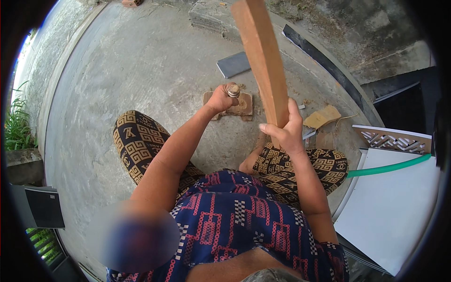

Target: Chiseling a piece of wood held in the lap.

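My left hand (218, 100) is closed round an upright chisel (233, 89), its round wooden handle end ringed with metal. The blade is hidden below my fist. Under it, a small brown wooden piece (244, 109) with notched edges rests on the concrete floor (145, 70) between my legs. My right hand (290, 129) grips the lower end of a long, thick wooden bat (265, 66). The bat is raised, tilting away from me to the right of the chisel, and touches neither the chisel nor the wooden piece.
Beyond the wooden piece lies a dark grey flat block (234, 65). At right are a yellowish broken slab (322, 116), a green hose (390, 168) and a large white panel (383, 202). A raised concrete ledge (206, 22) runs along the far side.
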Demonstrator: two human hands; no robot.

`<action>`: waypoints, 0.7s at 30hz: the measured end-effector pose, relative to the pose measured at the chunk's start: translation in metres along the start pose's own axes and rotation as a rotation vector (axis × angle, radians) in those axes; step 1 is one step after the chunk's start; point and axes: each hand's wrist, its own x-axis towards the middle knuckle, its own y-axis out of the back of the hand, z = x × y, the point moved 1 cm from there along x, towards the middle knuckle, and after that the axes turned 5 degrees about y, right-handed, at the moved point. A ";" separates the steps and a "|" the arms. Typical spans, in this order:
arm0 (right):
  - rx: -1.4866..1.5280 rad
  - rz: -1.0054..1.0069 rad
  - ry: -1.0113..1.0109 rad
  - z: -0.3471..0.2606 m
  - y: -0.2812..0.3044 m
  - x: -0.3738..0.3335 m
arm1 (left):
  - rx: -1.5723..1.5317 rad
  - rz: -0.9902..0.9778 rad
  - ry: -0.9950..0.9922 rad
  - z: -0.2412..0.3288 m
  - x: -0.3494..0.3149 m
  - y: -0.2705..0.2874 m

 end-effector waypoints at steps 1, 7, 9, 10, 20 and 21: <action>0.080 0.084 0.121 -0.009 -0.001 0.000 | -0.002 0.003 0.002 0.001 -0.001 0.001; -0.417 -0.090 0.061 0.040 -0.017 -0.009 | -0.026 -0.009 0.057 0.002 -0.001 -0.004; -0.527 -0.292 -0.190 0.047 -0.013 -0.006 | -0.184 0.043 -0.049 0.011 -0.009 -0.010; -0.528 -0.295 -0.185 0.043 -0.012 -0.006 | -0.184 0.048 -0.051 0.011 -0.007 -0.008; -0.219 0.041 0.089 0.027 -0.014 -0.028 | -0.006 0.004 0.021 -0.002 0.004 -0.002; -0.586 -0.206 -0.167 0.039 -0.015 -0.025 | -0.064 0.003 0.009 -0.004 0.005 -0.002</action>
